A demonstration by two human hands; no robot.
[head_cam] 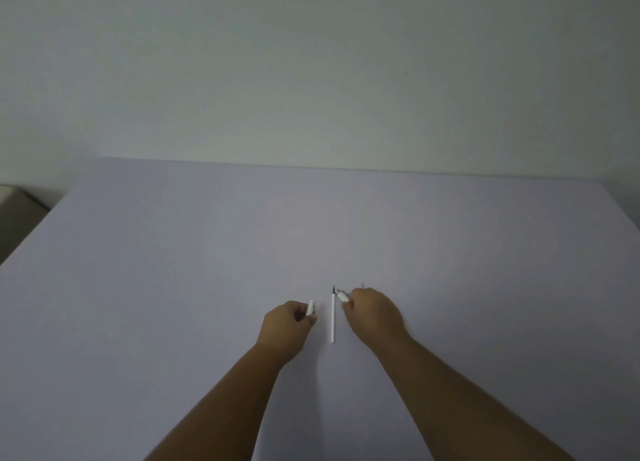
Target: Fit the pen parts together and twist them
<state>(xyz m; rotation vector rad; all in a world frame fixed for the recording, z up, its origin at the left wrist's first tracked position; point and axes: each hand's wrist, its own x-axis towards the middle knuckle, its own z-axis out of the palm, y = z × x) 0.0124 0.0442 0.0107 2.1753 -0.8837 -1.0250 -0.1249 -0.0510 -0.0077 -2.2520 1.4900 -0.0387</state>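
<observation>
left hand (287,322) pinches small white cap (311,307). right hand (374,313) grips small white-and-metal piece (343,295). thin white pen (333,318) lies on table (207,252) between hands. pen has sharp dark tip at far end, could poke finger. hand could bump pen, make it roll.

The tabletop (207,252) lay open on all sides of both hands. Only a slim white pen (332,318) lay between the left hand (287,325) and right hand (374,313), narrowing that gap.
</observation>
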